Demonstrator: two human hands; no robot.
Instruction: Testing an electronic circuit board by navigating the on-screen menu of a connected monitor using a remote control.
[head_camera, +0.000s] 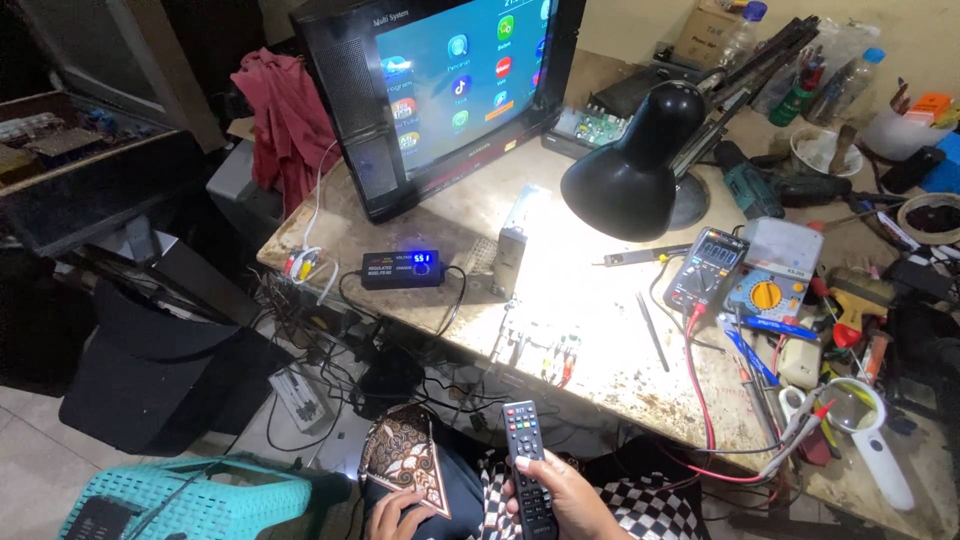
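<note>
My right hand (565, 495) grips a black remote control (527, 460) with coloured buttons, held upright at the bottom centre and aimed toward the television (440, 90), whose lit screen shows rows of round app icons. My left hand (395, 512) rests low on my lap on dark patterned cloth (405, 455), fingers curled, holding nothing I can see. A small circuit board (535, 335) with wires lies under the light at the bench's front edge, beyond the remote.
A black desk lamp (635, 165) shines on the worn workbench (590, 360). A small black power unit with a blue display (402, 268), two multimeters (740, 270), a magnifying glass (865, 420), hand tools and red leads crowd the bench. A turquoise plastic stool (190, 500) stands at lower left.
</note>
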